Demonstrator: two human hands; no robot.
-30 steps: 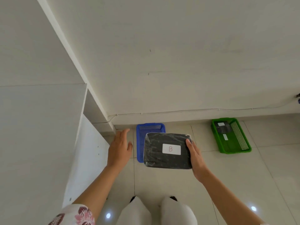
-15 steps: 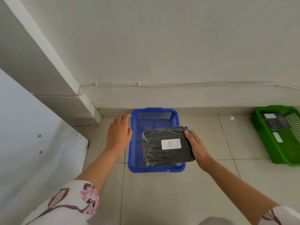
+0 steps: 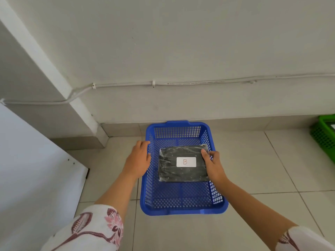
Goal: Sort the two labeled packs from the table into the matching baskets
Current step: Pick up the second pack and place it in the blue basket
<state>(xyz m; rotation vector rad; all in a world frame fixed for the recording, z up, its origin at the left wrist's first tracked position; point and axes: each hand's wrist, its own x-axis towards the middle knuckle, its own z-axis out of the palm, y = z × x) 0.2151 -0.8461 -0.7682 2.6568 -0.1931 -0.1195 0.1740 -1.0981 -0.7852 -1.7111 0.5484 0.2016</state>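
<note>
A black plastic-wrapped pack [image 3: 174,171] with a white label reading "B" sits low inside the blue mesh basket [image 3: 183,209] on the tiled floor. My right hand [image 3: 213,164] grips the pack's right edge, thumb on top, over the basket's right wall. My left hand [image 3: 138,160] is open, fingers spread, resting against the outside of the basket's left rim. Whether the pack touches the basket floor I cannot tell.
A green mesh basket [image 3: 324,136] is cut off at the right edge, by the wall. A white panel [image 3: 36,169] stands at the left. A wall with a cable runs behind the blue basket. Bare floor tiles lie between the baskets.
I have come closer and bent over the blue basket. The pack went from above the basket's front down inside it. My left hand moved onto the basket's left rim.
</note>
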